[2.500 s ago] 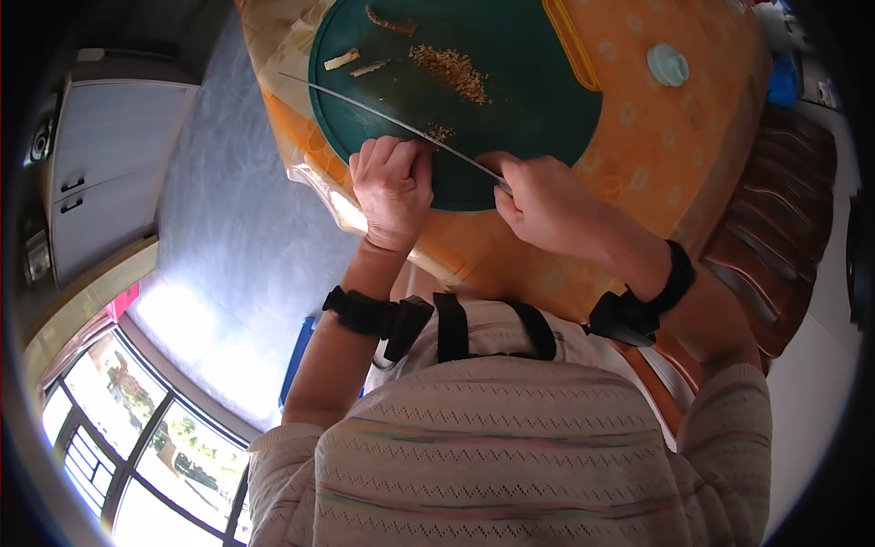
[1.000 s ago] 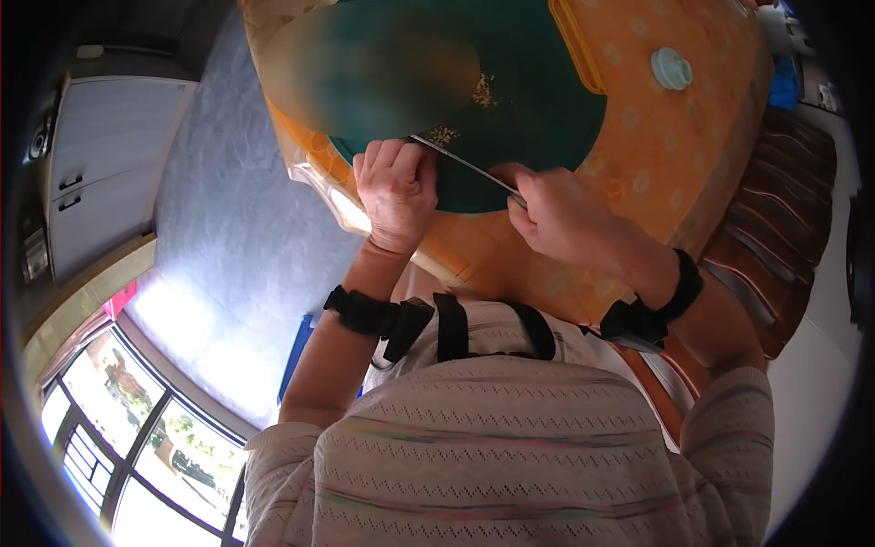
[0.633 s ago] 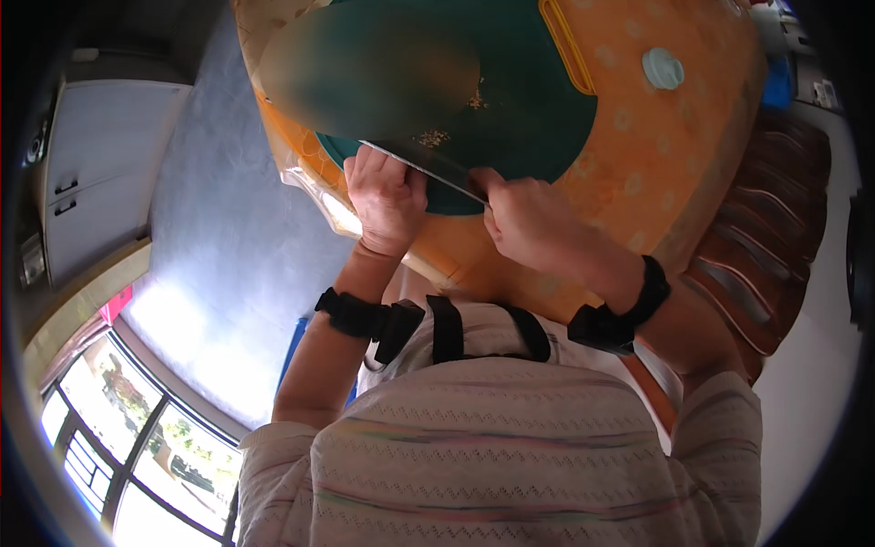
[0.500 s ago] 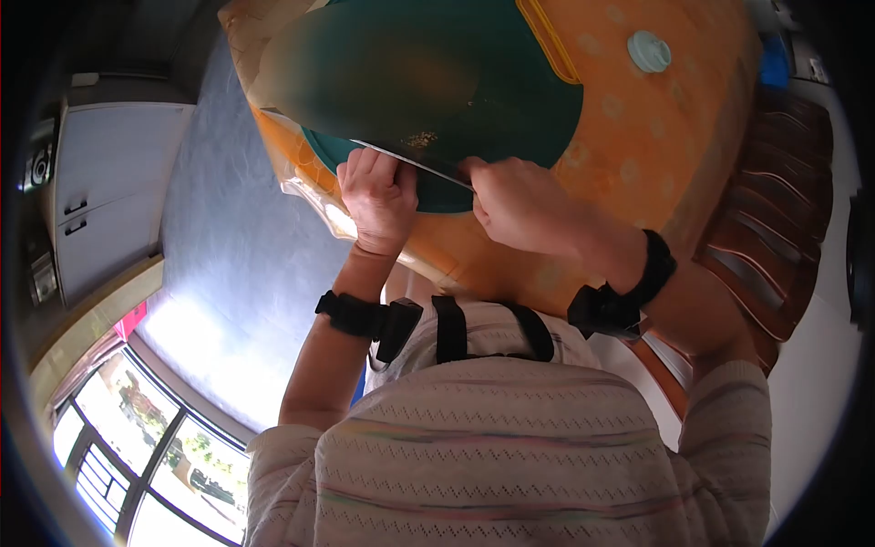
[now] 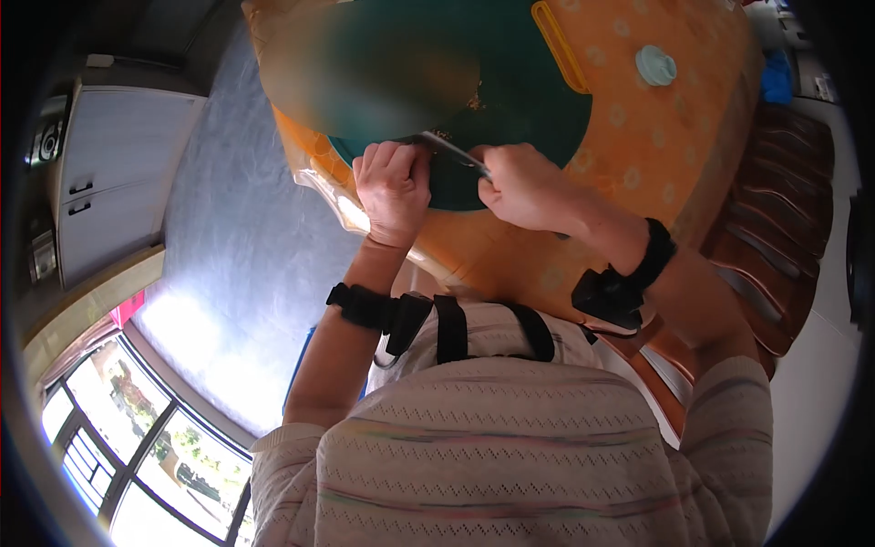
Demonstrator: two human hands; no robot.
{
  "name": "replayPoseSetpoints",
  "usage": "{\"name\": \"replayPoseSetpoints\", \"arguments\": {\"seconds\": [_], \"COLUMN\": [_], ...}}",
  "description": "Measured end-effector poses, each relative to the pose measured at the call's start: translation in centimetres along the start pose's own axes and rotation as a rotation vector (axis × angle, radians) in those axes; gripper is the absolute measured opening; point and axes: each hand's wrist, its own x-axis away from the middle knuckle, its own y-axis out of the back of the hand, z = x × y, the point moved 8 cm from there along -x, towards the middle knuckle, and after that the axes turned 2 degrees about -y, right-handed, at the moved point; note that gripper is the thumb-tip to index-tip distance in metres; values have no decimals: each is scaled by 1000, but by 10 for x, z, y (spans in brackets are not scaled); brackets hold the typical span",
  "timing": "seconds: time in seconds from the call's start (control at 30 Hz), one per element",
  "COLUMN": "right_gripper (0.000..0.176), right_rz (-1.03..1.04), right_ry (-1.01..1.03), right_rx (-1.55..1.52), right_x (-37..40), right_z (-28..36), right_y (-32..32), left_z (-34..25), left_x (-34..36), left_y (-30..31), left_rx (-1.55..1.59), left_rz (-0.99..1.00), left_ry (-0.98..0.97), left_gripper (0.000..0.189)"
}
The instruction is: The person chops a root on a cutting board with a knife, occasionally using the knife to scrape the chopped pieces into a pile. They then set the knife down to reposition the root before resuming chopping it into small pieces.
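Note:
My right hand point(image 5: 524, 185) is closed round the handle of a knife point(image 5: 451, 150), whose blade points up and left toward my other hand. With fingers curled, my left hand point(image 5: 394, 187) rests at the near edge of a dark green round mat or tray point(image 5: 547, 118); what it holds, if anything, is hidden. Small light-brown crumbs point(image 5: 475, 96) lie on the green surface beyond the knife. A large blurred patch covers the upper left of the green surface, and what is there cannot be made out.
An orange patterned tablecloth point(image 5: 629, 137) covers the table. On it are a pale blue-green lid point(image 5: 655, 66) at the right and a yellow frame-like handle point(image 5: 561, 46) at the green edge. A brown slatted wooden chair point(image 5: 766, 219) stands to the right.
The knife blade has lifted and turned, and looks shorter now. Both hands appear slightly further right in view, along with the table and the items on it.

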Motion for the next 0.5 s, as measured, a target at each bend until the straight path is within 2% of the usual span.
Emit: {"name": "replayPoseSetpoints", "arguments": {"seconds": [0.07,0.13,0.33,0.5], "right_gripper": [35,30,32,29], "right_rz": [6,71,74,123], "right_ry": [-5,-96,-34,-71], "right_rx": [-32,-21,7,-5], "right_x": [3,11,19,15], "right_z": [0,1,6,9], "right_y": [4,7,9,8], "left_z": [0,1,2,4], "left_x": [0,1,2,2], "left_y": [1,1,0,-1], "left_rx": [12,12,1,21], "left_rz": [1,-6,-9,-27], "left_ry": [8,20,18,16], "left_gripper": [9,9,12,14]}}
